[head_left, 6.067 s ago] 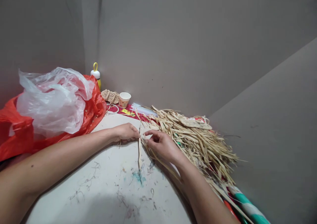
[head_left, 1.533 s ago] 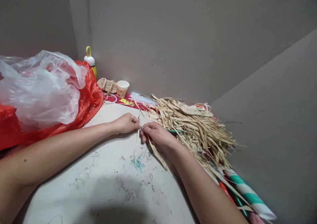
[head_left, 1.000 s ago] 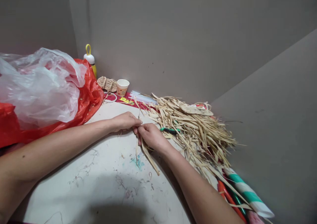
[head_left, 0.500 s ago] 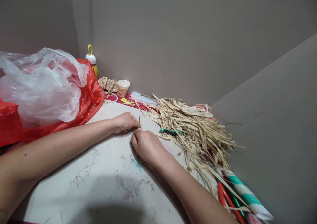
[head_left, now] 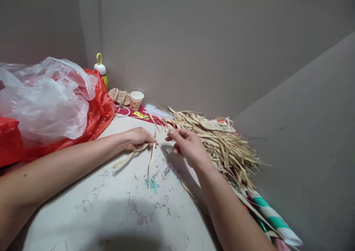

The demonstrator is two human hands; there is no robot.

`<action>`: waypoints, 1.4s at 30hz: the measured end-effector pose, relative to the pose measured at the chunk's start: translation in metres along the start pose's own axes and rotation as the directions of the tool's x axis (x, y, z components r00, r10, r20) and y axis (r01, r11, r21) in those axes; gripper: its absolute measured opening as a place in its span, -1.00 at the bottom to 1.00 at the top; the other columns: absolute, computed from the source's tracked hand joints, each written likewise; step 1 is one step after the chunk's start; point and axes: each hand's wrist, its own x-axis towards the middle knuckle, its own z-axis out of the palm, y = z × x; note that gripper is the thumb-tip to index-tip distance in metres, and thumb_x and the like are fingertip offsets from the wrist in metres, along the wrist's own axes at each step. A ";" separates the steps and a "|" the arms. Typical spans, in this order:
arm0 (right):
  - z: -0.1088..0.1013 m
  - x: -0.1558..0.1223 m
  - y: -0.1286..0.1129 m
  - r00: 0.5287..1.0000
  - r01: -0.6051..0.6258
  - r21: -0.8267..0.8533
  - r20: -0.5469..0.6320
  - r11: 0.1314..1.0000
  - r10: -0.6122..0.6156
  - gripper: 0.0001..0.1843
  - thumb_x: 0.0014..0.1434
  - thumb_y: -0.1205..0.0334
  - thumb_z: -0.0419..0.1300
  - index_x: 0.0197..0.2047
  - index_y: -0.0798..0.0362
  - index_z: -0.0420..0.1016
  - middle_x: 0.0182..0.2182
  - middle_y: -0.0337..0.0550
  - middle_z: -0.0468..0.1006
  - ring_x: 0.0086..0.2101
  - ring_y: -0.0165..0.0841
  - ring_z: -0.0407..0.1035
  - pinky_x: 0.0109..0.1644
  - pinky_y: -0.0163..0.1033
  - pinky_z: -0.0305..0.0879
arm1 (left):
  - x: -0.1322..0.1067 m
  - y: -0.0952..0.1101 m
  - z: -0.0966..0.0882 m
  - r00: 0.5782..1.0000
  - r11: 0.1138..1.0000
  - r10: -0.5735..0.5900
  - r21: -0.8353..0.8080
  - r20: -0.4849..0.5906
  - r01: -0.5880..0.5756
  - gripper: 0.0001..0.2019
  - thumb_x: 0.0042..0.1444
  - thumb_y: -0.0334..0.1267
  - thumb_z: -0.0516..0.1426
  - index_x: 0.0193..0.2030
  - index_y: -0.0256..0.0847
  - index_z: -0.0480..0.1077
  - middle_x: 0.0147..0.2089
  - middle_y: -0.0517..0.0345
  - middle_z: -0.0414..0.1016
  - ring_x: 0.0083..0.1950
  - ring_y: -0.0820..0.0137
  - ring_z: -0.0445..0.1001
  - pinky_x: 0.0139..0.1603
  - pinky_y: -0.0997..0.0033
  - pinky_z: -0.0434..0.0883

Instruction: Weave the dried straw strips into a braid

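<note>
My left hand [head_left: 140, 137] is closed in a pinch above the white board, gripping pale dry straw strips [head_left: 130, 157]. One part of them trails down to the left as a twisted bundle. Another narrow strip [head_left: 151, 160] hangs straight down from the fingertips. To the right, my right hand [head_left: 190, 145] is raised apart from the left, its fingers loosely spread, with nothing visible in them. Just behind it lies a large heap of dry straw strips [head_left: 230, 147].
Red and clear plastic bags [head_left: 52, 95] fill the left side. At the back stand a yellow-and-white bottle [head_left: 100, 69], a small woven straw piece [head_left: 119, 96] and a paper cup [head_left: 136, 101]. A green-and-white striped roll [head_left: 274, 216] lies front right. Walls enclose the back and right.
My right hand has let go and moved right, away from the left hand. The straw strips at my left hand now show, with the bundle hanging toward the lower left.
</note>
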 end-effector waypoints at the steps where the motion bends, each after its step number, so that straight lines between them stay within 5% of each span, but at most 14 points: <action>1: 0.003 0.005 0.007 0.995 -0.088 0.065 0.058 0.994 0.084 -0.72 0.01 0.03 0.24 -0.41 0.11 0.41 -0.50 -0.19 0.51 -0.74 -0.57 0.17 -0.72 -0.43 -0.05 | 0.000 -0.001 -0.001 1.000 1.000 0.007 0.011 -0.004 -0.007 -0.89 -0.02 -0.40 0.11 -0.52 -0.32 0.41 -0.71 0.31 0.26 -0.77 0.67 -0.05 -0.73 0.56 -0.19; 5: 0.022 0.014 0.024 0.931 -0.311 0.280 0.283 0.908 0.232 -0.78 -0.06 0.16 0.28 -0.41 0.12 0.41 -0.56 -0.26 0.46 -0.76 -0.61 0.13 -0.78 -0.49 -0.20 | 0.002 -0.003 -0.001 1.000 0.998 0.014 0.062 -0.022 -0.013 -0.84 -0.03 -0.35 0.12 -0.59 -0.29 0.36 -0.78 0.36 0.14 -0.76 0.65 -0.04 -0.71 0.55 -0.17; 13: 0.022 0.013 0.024 0.835 -0.507 0.422 0.457 0.751 0.307 -0.84 0.00 0.27 0.24 -0.40 0.21 0.42 -0.60 -0.28 0.36 -0.74 -0.68 0.00 -0.76 -0.57 -0.22 | -0.002 -0.001 0.000 0.997 0.995 0.074 0.061 -0.002 -0.074 -0.86 -0.01 -0.34 0.09 -0.54 -0.27 0.39 -0.74 0.34 0.24 -0.75 0.63 -0.03 -0.70 0.52 -0.17; 17: 0.022 0.016 0.025 0.826 -0.502 0.341 0.460 0.795 0.325 -0.79 0.06 0.18 0.22 -0.42 0.17 0.38 -0.71 -0.45 0.11 -0.76 -0.68 -0.13 -0.75 -0.56 -0.26 | -0.002 -0.001 -0.001 0.995 0.986 0.092 0.143 -0.034 -0.087 -0.85 0.00 -0.32 0.08 -0.53 -0.26 0.40 -0.80 0.38 0.13 -0.77 0.62 -0.08 -0.71 0.50 -0.21; 20: 0.021 0.018 0.026 0.811 -0.503 0.251 0.467 0.827 0.352 -0.72 0.10 0.08 0.19 -0.44 0.15 0.36 -0.73 -0.48 0.04 -0.76 -0.67 -0.18 -0.75 -0.54 -0.30 | -0.001 -0.002 -0.002 0.993 0.977 0.118 0.183 -0.015 -0.113 -0.87 -0.03 -0.30 0.11 -0.51 -0.28 0.43 -0.71 0.33 0.28 -0.75 0.64 -0.04 -0.71 0.53 -0.16; 31: 0.017 0.019 0.032 0.768 -0.540 0.256 0.539 0.802 0.345 -0.70 0.11 0.08 0.20 -0.42 0.18 0.37 -0.69 -0.45 0.08 -0.76 -0.68 -0.13 -0.75 -0.55 -0.27 | 0.000 -0.005 -0.002 0.963 0.926 0.267 0.264 0.048 -0.270 -0.85 -0.07 -0.31 0.12 -0.52 -0.33 0.48 -0.49 0.11 0.50 -0.51 0.55 0.33 -0.47 0.61 0.23; 42: 0.018 0.017 0.032 0.776 -0.555 0.325 0.534 0.766 0.335 -0.74 0.10 0.17 0.22 -0.49 0.20 0.37 -0.69 -0.45 0.07 -0.76 -0.69 -0.10 -0.74 -0.58 -0.27 | -0.001 -0.004 -0.006 0.941 0.851 0.329 0.406 0.085 -0.334 -0.80 -0.02 -0.25 0.10 -0.44 -0.32 0.51 -0.45 0.12 0.52 -0.45 0.51 0.36 -0.38 0.59 0.25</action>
